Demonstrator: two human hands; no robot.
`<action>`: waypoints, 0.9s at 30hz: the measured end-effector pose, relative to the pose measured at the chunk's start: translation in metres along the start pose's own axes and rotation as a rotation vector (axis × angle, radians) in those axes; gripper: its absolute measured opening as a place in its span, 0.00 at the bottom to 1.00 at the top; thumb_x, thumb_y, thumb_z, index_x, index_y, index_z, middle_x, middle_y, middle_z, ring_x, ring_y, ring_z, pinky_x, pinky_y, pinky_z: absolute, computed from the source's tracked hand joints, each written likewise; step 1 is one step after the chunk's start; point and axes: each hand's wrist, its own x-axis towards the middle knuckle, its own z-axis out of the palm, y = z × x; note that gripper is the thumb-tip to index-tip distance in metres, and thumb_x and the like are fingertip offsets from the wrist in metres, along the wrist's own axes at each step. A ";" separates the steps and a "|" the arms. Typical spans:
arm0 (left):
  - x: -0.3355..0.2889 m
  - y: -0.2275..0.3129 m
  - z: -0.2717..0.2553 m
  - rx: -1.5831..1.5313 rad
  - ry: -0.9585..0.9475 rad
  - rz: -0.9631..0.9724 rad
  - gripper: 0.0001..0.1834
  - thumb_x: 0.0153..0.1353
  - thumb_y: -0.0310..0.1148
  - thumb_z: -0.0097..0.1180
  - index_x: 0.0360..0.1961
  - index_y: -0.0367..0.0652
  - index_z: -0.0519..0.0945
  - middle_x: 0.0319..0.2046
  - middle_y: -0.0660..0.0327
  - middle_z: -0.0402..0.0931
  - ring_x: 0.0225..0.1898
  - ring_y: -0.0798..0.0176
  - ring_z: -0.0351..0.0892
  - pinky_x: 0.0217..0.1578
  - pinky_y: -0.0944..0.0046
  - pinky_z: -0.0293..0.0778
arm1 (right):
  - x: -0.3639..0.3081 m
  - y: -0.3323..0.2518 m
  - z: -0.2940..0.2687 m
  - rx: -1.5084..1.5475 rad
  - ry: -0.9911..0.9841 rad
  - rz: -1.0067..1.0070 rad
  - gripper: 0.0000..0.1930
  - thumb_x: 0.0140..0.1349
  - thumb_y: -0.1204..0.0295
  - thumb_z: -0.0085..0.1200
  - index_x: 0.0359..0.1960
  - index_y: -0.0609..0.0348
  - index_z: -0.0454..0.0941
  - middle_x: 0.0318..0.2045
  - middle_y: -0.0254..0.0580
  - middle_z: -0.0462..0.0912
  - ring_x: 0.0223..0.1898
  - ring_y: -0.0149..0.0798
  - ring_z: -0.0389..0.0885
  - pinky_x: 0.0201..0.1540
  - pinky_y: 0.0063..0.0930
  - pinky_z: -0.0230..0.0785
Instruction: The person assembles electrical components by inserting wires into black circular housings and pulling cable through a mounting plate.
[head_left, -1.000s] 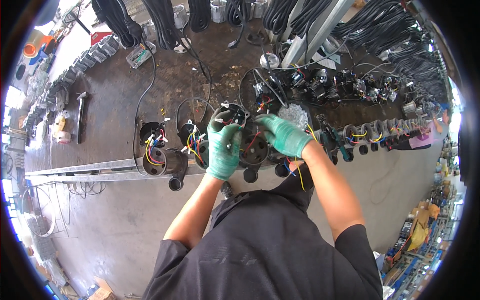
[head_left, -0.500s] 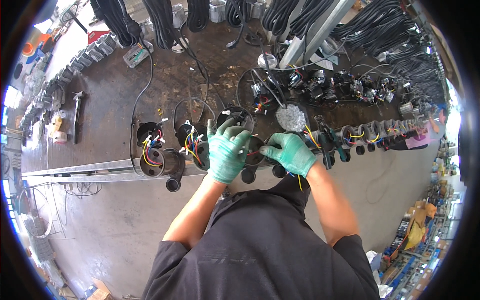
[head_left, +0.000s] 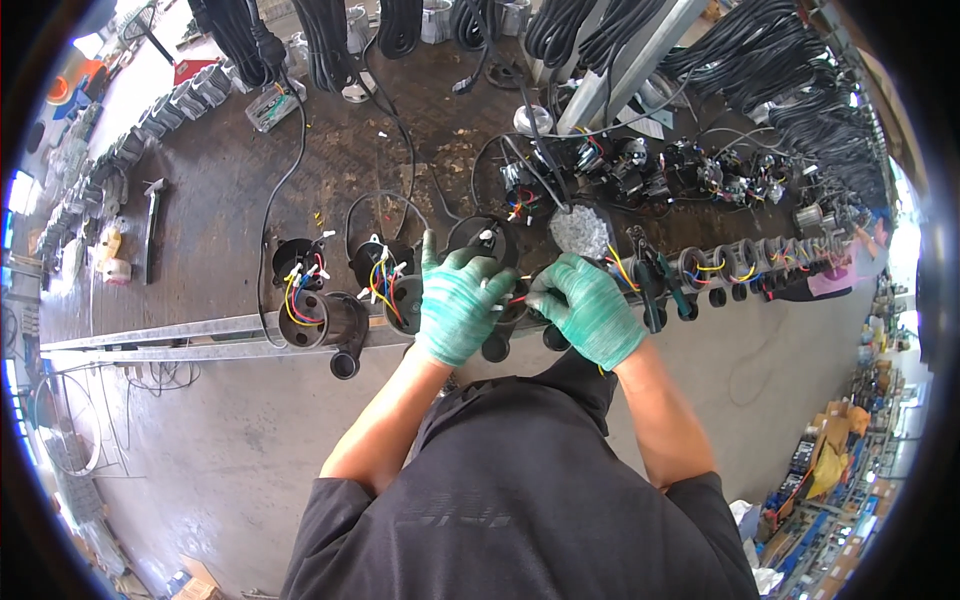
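My left hand (head_left: 462,310), in a green glove, is over a black round housing at the bench's front edge. Its thumb and fingertips close on a small white wire connector (head_left: 496,309), mostly hidden by the glove; one finger sticks out. Close on the right, my right hand (head_left: 592,312), gloved alike, pinches a thin red wire (head_left: 517,298) that runs between the hands. Left of them stand a black housing (head_left: 405,300) with yellow, red and blue wires and another open housing (head_left: 345,322). A black round cover (head_left: 480,240) lies just beyond my left hand.
Green-handled pliers (head_left: 672,285) lean right of my hands, before a long row of wired housings (head_left: 740,262). Behind is a pile of clear small parts (head_left: 582,232). A hammer (head_left: 153,230) lies left; coiled black cables (head_left: 325,50) hang at the back. A metal post (head_left: 640,65) rises behind.
My right hand has turned slightly, its fingers drawn down toward the red wire. My left fingers have shifted a little right, baring more of the round cover behind them.
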 end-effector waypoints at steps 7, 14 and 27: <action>0.000 0.000 -0.004 0.032 -0.091 0.030 0.18 0.47 0.31 0.72 0.42 0.60 0.90 0.42 0.68 0.84 0.51 0.55 0.81 0.74 0.17 0.46 | 0.013 -0.001 -0.003 -0.203 0.016 -0.299 0.08 0.60 0.77 0.66 0.41 0.63 0.85 0.39 0.49 0.83 0.40 0.54 0.83 0.43 0.44 0.78; -0.001 0.001 -0.003 -0.001 -0.091 -0.026 0.18 0.47 0.29 0.72 0.41 0.59 0.90 0.44 0.68 0.84 0.53 0.53 0.80 0.75 0.18 0.46 | 0.016 0.006 0.004 -0.188 0.009 -0.190 0.08 0.61 0.74 0.66 0.41 0.61 0.86 0.38 0.49 0.83 0.40 0.55 0.84 0.43 0.45 0.78; -0.010 -0.006 0.005 -0.326 -0.040 -0.055 0.18 0.52 0.33 0.70 0.46 0.56 0.86 0.48 0.64 0.81 0.55 0.48 0.79 0.72 0.24 0.56 | 0.013 0.013 0.021 0.061 0.076 -0.029 0.05 0.62 0.78 0.63 0.38 0.66 0.83 0.35 0.52 0.85 0.35 0.51 0.85 0.42 0.40 0.78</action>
